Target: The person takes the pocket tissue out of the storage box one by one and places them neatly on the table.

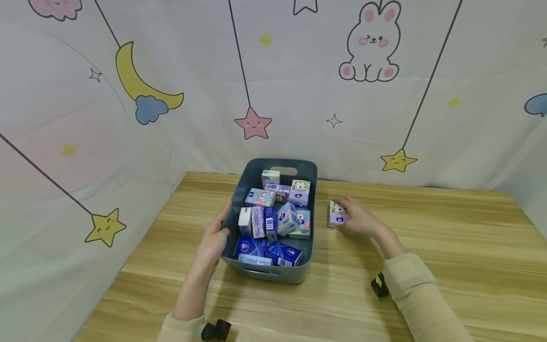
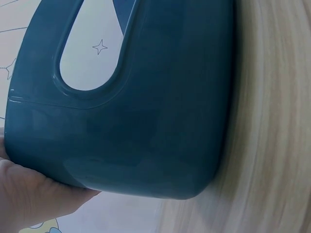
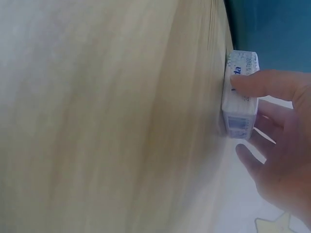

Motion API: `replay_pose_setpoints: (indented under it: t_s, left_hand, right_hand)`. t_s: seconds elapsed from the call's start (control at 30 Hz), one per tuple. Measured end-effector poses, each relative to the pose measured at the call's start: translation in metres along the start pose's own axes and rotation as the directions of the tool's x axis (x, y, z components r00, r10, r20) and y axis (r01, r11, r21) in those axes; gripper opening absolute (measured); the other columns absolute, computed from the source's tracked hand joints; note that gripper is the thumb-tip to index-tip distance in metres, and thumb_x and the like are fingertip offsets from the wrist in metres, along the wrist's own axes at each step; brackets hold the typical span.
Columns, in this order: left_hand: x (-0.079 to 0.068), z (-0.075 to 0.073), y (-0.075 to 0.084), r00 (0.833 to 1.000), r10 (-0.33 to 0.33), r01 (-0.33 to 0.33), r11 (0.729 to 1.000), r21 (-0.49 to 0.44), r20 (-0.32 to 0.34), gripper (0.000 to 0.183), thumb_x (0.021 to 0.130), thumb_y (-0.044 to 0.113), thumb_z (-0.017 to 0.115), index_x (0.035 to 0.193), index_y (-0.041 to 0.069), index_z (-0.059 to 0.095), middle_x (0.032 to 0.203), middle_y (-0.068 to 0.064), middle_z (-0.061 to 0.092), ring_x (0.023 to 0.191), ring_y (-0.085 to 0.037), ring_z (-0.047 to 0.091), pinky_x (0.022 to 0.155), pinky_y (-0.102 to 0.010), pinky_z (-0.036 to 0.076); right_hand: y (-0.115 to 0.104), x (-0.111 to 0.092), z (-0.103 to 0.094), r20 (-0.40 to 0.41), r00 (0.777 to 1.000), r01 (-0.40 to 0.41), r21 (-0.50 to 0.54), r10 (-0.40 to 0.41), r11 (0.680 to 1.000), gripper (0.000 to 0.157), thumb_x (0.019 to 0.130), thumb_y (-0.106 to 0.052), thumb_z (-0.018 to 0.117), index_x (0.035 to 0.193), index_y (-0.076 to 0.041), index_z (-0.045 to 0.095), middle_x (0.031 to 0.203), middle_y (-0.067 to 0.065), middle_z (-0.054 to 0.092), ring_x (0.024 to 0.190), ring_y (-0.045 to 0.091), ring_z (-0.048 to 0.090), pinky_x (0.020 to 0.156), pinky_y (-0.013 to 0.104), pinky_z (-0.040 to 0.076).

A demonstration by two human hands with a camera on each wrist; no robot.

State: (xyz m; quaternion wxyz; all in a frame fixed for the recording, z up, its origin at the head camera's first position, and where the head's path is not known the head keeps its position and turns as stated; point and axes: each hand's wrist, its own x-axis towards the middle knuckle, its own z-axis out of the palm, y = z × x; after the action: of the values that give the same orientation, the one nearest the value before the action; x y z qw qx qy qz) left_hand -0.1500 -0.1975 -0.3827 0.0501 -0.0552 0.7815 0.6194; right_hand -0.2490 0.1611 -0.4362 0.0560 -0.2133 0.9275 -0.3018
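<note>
My left hand [image 1: 215, 240] rests against the left side of a blue-grey plastic basket [image 1: 311, 204], its fingers straight along the wall near the rim. In the left wrist view, the left thumb [image 2: 73, 196] lies against the basket's outer side [image 2: 141, 141], below the rim. To the right of the basket, my right hand [image 1: 361, 218] holds a small purple-and-white tissue pack [image 1: 336, 214] on the table. The right wrist view has the right thumb [image 3: 262, 83] on the printed face of this tissue pack [image 3: 240, 104], with fingers behind it.
Several tissue packs lie in the basket, among them a dark blue one [image 1: 284, 254], a pastel one [image 1: 260, 196] and one with a white cartoon animal [image 1: 300, 191]. The wooden table [image 1: 448, 228] reaches back to a printed curtain [image 1: 299, 85].
</note>
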Motion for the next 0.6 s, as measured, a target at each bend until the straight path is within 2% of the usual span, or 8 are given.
replay_pose_setpoints:
  t_s: [0.27, 0.47, 0.6]
  left_hand:
    - [-0.001, 0.001, 0.0, 1.0, -0.007, 0.007, 1.0, -0.015, 0.006, 0.073, 0.09, -0.007, 0.026, 0.154, 0.028, 0.02, 0.163, 0.004, 0.01, 0.151, -0.023, 0.001, 0.122, -0.049, 0.006]
    - [-0.001, 0.001, 0.001, 1.0, -0.008, 0.008, 1.0, -0.01, 0.003, 0.074, 0.089, -0.008, 0.026, 0.154, 0.027, 0.019, 0.163, 0.003, 0.009, 0.151, -0.023, 0.002, 0.122, -0.049, 0.006]
    - [-0.001, 0.001, 0.001, 1.0, -0.007, 0.007, 1.0, -0.013, 0.0, 0.074, 0.089, -0.007, 0.027, 0.154, 0.027, 0.019, 0.163, 0.003, 0.01, 0.151, -0.022, 0.002, 0.122, -0.048, 0.006]
  right_hand:
    - [-0.005, -0.002, -0.005, 0.012, 1.0, 0.0, 0.02, 0.0, 1.0, 0.087, 0.067, -0.003, 0.074, 0.145, 0.002, 0.036, 0.148, 0.028, 0.036, 0.135, 0.049, 0.032, 0.11, 0.066, 0.025]
    - [-0.016, -0.002, -0.02, 0.02, 1.0, 0.01, 0.093, -0.012, 0.996, 0.079, 0.078, -0.004, 0.068, 0.147, 0.002, 0.031, 0.151, 0.029, 0.031, 0.138, 0.05, 0.028, 0.11, 0.065, 0.025]
    - [-0.03, -0.002, -0.034, -0.003, 1.0, 0.028, 0.166, -0.028, 0.986, 0.073, 0.083, -0.005, 0.06, 0.149, -0.001, 0.029, 0.154, 0.027, 0.027, 0.14, 0.049, 0.025, 0.111, 0.066, 0.023]
